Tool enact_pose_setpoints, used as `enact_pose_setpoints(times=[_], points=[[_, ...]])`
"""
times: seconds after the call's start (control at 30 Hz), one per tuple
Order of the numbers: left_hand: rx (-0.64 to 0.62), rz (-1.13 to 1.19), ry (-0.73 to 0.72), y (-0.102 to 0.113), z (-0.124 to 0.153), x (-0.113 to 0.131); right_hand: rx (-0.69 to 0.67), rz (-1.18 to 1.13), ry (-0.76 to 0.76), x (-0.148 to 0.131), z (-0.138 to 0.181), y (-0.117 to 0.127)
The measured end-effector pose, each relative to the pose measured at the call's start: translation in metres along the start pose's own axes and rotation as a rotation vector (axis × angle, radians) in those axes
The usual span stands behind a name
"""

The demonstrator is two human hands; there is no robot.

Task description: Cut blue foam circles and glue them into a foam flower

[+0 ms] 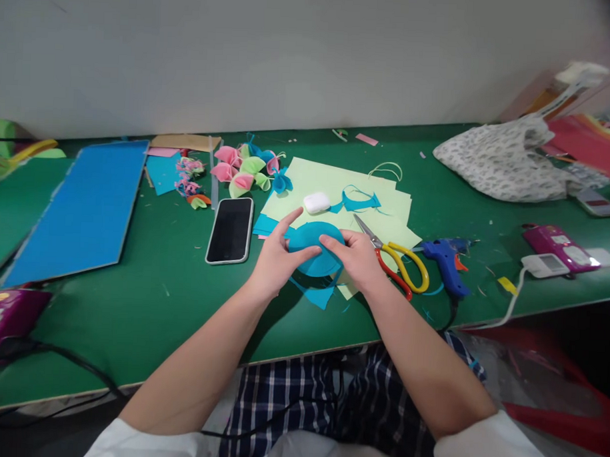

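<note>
Evidently to keep it curved, the left hand [275, 259] and right hand [358, 260] each pinch an edge of the blue paper disc [310, 247], holding it just above the pale green sheets [331, 179] on the green table [157, 297], scissors [400, 264] lying close beside the right.

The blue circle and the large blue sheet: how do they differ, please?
The blue circle is round; the large blue sheet is rectangular. The circle is far smaller than the sheet. The left hand and right hand hold the circle; the sheet lies untouched. Both are blue.
</note>
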State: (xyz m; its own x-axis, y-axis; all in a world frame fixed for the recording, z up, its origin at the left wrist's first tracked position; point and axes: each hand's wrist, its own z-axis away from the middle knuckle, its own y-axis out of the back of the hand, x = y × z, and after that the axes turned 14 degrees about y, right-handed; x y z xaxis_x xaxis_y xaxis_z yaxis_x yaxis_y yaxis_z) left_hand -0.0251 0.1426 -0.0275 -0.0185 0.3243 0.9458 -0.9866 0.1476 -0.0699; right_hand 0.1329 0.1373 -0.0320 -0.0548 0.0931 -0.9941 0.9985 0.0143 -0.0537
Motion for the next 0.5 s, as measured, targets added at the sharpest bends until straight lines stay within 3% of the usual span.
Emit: enact_pose_setpoints(times=[0.5], points=[[-0.013, -0.012, 0.021, -0.0020, 0.0020, 0.0029, -0.035, 0.096, 0.044, 0.0051, -0.0006, -0.0006]])
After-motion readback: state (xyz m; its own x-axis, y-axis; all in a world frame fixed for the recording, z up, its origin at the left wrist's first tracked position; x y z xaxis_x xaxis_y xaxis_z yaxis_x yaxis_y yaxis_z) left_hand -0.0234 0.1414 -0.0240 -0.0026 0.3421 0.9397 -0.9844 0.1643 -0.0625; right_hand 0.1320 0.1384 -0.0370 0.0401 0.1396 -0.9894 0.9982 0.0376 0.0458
